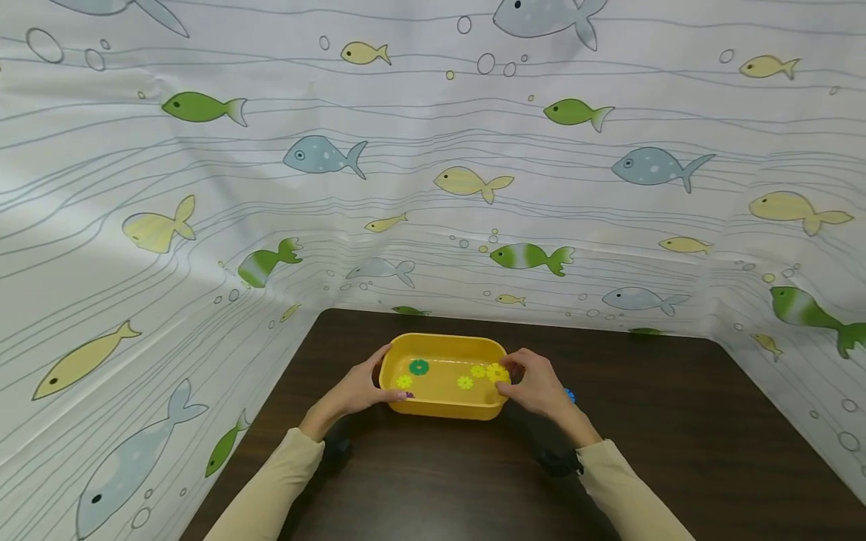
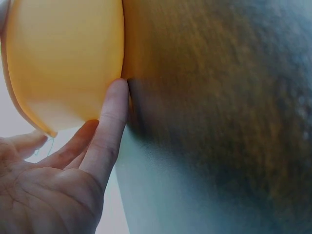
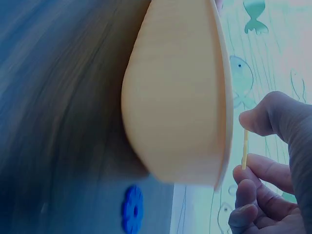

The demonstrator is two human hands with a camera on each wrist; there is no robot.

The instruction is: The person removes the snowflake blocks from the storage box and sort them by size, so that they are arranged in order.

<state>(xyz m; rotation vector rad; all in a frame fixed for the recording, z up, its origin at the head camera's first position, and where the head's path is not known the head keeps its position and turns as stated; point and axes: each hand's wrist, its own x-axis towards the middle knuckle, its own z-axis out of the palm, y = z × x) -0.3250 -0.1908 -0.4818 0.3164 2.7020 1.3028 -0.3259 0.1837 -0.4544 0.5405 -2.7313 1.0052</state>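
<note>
A yellow plastic tub [image 1: 443, 411] stands on the dark table. My left hand [image 1: 357, 387] holds its left end, thumb over the near rim; in the left wrist view the fingers [image 2: 114, 105] lie against its outer side. Over the tub's right end, my right hand [image 1: 537, 383] pinches a thin yellow flower-shaped piece [image 3: 245, 151] between thumb and fingertips, above the rim. Inside the tub are a green flower-shaped piece [image 1: 419, 367], several small yellow ones [image 1: 465, 382] and a purple one [image 1: 409, 394], partly hidden by the left thumb.
A blue flower-shaped piece [image 1: 570, 394] lies on the table [image 1: 433, 481] to the right of the tub, partly behind the right hand. White fish-patterned sheeting [image 1: 433, 225] rises behind the table and along both sides.
</note>
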